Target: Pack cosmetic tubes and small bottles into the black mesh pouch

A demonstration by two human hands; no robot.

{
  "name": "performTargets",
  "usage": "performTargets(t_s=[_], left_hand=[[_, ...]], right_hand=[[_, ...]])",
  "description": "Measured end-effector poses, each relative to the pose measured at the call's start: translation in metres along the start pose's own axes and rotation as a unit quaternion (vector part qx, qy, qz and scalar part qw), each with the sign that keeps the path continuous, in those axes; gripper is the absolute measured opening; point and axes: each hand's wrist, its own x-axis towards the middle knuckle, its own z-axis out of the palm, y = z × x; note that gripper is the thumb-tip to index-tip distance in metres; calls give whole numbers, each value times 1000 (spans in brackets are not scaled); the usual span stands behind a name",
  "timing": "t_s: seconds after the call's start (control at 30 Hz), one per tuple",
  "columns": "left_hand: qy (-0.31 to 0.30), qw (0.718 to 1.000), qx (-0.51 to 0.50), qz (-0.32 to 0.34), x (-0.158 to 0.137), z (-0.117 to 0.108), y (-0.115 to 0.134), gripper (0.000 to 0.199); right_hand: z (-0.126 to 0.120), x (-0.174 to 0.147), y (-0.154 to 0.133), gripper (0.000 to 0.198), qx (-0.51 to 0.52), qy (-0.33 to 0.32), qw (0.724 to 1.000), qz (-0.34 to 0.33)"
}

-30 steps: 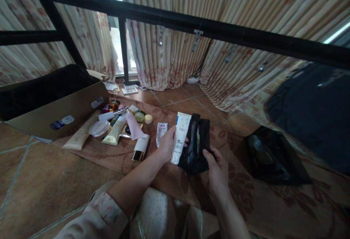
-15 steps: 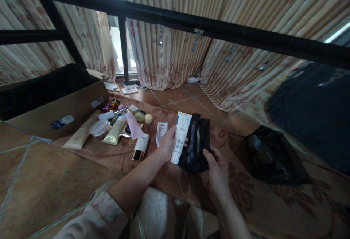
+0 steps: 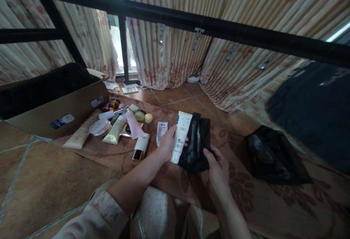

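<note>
My left hand [image 3: 166, 146] is closed around a white squeeze tube [image 3: 181, 133] with dark lettering, held nearly upright. Right beside the tube is a small black pouch [image 3: 194, 155] with its slit open and something partly visible inside. My right hand [image 3: 217, 164] grips the pouch at its right edge, thumb on the front. Just left of the tube, a small white sachet [image 3: 162, 131] with purple print lies on the mat. Nearer to my left forearm lies a white bottle with a gold cap [image 3: 140, 146].
Cosmetics crowd the patterned mat [image 3: 109, 160], among them a pink tube [image 3: 133, 126], a beige tube [image 3: 82, 133] and a round clear case [image 3: 100, 127]. A cardboard box [image 3: 79, 108] stands at left. Another black bag [image 3: 276, 159] lies at right. A black metal rail [image 3: 175, 11] crosses above.
</note>
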Motion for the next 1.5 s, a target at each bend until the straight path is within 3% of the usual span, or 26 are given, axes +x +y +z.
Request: performTargets(t_s=[1.5], left_hand=[[2, 1000, 12, 1, 1, -1, -2, 40]], right_hand=[[0, 0, 1, 38, -4, -12, 1000, -5]])
